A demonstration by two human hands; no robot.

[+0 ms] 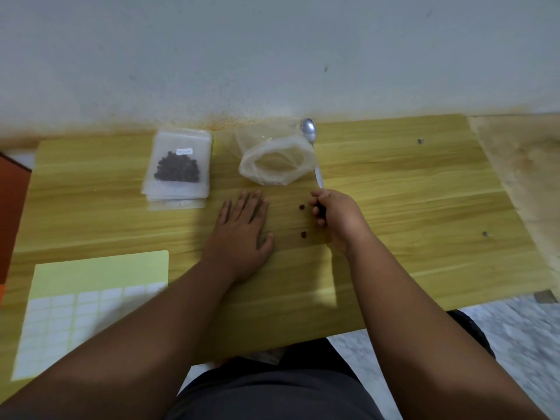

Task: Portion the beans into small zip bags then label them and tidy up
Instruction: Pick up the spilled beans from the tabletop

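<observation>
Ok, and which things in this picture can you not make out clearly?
Head view only:
Label on the top bag: the writing is too small and blurred.
Right hand: curled fingers hide what it holds, if anything; contact with the spoon is unclear.
Lower bags: covered by the top bag.
Label sheet: a corner is hidden by the left arm.
Orange thing: cut off by the left edge.

Single head-worn view. The camera is looking forward and down from above the near edge of the table (394, 177), facing the wall (272, 56) and sitting close over the tabletop, which is spanning nearly the full width.
</observation>
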